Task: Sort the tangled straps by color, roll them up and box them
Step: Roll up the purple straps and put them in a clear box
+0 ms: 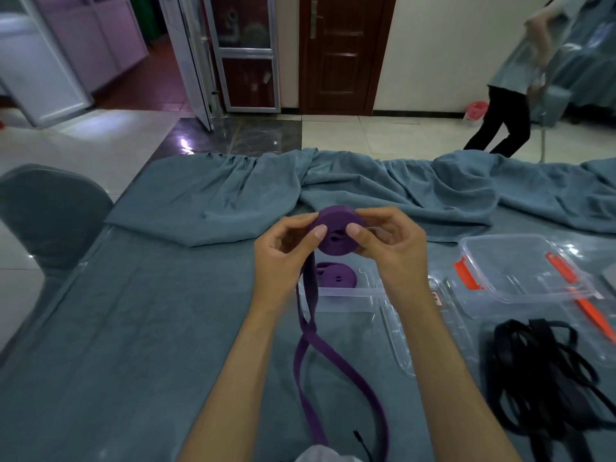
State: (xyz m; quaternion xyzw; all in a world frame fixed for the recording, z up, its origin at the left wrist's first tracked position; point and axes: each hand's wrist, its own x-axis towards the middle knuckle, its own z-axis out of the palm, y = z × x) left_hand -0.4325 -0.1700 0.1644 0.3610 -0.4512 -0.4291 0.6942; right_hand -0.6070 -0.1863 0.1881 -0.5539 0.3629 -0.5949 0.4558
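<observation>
Pinching a half-wound purple fabric strap roll (336, 233) between them, the left hand (286, 251) and right hand (388, 248) hold it above a clear plastic box (346, 296).

2 purple rolls (336, 233) (336, 278), 1 black strap tangle (546, 371), 2 clear boxes (343, 300) (520, 275), 2 hands (283, 253) (390, 248).

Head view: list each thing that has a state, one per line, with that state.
purple roll: partly wound, tail hanging loose, gripped by both hands
left hand: gripping the roll
right hand: gripping the roll
second purple roll: wound, lying in the clear box
clear box: open
black straps: tangled, unrolled
</observation>
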